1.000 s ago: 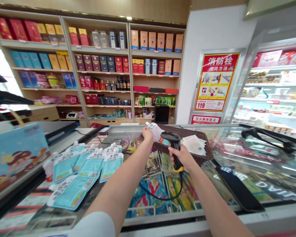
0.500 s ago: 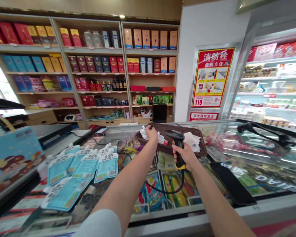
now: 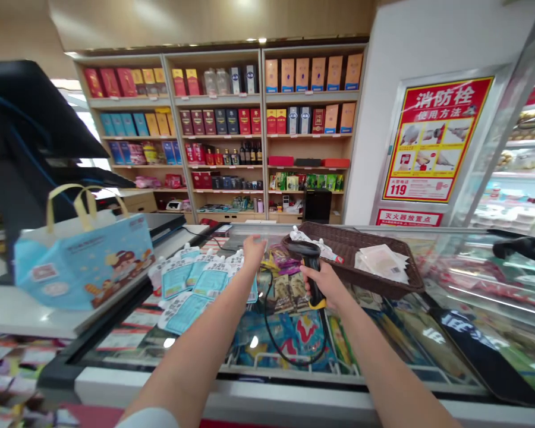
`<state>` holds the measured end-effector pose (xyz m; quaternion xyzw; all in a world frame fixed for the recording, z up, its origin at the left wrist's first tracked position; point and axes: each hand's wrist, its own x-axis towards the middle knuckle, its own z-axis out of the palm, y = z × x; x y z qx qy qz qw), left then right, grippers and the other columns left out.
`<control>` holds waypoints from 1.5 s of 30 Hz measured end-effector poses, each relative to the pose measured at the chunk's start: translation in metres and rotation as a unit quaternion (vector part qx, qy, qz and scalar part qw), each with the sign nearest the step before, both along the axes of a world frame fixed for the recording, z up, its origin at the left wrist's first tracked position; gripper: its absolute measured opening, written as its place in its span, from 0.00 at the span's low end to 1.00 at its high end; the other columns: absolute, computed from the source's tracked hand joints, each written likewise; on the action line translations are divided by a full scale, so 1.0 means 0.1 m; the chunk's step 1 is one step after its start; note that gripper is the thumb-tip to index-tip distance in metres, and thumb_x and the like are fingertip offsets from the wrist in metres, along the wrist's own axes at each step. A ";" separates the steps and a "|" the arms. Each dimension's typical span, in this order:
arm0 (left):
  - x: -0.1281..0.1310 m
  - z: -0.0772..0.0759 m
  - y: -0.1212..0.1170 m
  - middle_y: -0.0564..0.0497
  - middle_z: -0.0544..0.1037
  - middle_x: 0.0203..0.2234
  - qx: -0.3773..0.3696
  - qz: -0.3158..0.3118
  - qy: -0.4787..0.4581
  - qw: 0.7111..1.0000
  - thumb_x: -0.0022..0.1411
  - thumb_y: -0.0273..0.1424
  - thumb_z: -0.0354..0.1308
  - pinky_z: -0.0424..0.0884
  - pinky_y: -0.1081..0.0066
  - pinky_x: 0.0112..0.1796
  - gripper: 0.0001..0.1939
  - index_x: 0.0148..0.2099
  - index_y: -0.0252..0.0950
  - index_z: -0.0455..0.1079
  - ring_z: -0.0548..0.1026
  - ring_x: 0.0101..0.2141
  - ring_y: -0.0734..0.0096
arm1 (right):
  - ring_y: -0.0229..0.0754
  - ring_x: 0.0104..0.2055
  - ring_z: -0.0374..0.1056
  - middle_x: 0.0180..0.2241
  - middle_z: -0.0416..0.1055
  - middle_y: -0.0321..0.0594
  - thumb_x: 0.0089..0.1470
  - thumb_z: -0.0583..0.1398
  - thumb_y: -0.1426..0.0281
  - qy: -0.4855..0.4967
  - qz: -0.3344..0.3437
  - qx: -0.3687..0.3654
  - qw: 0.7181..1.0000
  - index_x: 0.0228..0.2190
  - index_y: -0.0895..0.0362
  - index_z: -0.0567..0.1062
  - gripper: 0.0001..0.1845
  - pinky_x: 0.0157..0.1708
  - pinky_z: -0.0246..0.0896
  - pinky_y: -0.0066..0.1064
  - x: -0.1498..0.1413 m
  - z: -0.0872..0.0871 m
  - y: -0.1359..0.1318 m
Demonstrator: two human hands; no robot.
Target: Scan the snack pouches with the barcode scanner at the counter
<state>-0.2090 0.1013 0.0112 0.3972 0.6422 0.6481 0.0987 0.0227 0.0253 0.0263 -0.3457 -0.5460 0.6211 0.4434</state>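
Observation:
My right hand (image 3: 327, 285) grips a black and yellow barcode scanner (image 3: 312, 267), its cable looping down over the glass. My left hand (image 3: 253, 249) hovers beside the right end of a pile of blue and white spouted pouches (image 3: 185, 312), fingers stretched forward and nothing visible in them. Part of the pile is hidden behind my left forearm. Just right of that hand stands a brown woven basket (image 3: 395, 290). White pouches (image 3: 301, 236) lie in its left end and flat pale packets (image 3: 383, 261) in its right.
Under the glass freezer top lie packaged foods (image 3: 288, 336). A blue shopping bag (image 3: 84, 255) stands on the left counter beside a dark monitor (image 3: 40, 113). At right lies a long black panel (image 3: 485, 356). Shelves of boxes (image 3: 220, 122) line the back wall.
My left hand has let go of a pouch in the basket and moved left to the pile. My right hand keeps the scanner. The view has turned left, bringing the whole bag into sight.

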 end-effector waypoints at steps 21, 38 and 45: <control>-0.73 -0.02 -0.76 0.44 0.75 0.44 -0.360 -0.023 0.354 0.863 0.45 0.30 0.66 0.65 0.65 0.44 0.10 0.33 0.37 0.72 0.72 0.45 0.58 | 0.32 0.14 0.59 0.16 0.63 0.26 0.39 0.66 0.59 -0.090 0.082 -0.020 0.992 0.30 0.55 0.63 0.21 0.14 0.58 0.26 -0.57 -0.38 -0.05; -0.85 -0.25 -0.44 0.56 0.68 0.21 0.046 -0.020 -0.180 0.982 0.48 0.47 0.57 0.67 0.69 0.30 0.18 0.32 0.38 0.61 0.69 0.25 0.70 | 0.32 0.16 0.60 0.17 0.64 0.26 0.40 0.66 0.60 -0.102 0.116 -0.002 0.988 0.30 0.55 0.63 0.20 0.14 0.59 0.25 -0.48 -0.28 -0.16; -0.84 -0.24 -0.40 0.57 0.67 0.20 0.042 -0.015 -0.148 0.988 0.51 0.43 0.55 0.67 0.70 0.28 0.14 0.31 0.38 0.61 0.67 0.23 0.72 | 0.31 0.15 0.58 0.16 0.63 0.26 0.37 0.66 0.60 -0.109 0.137 -0.003 0.985 0.31 0.56 0.64 0.21 0.13 0.57 0.25 -0.51 -0.27 -0.17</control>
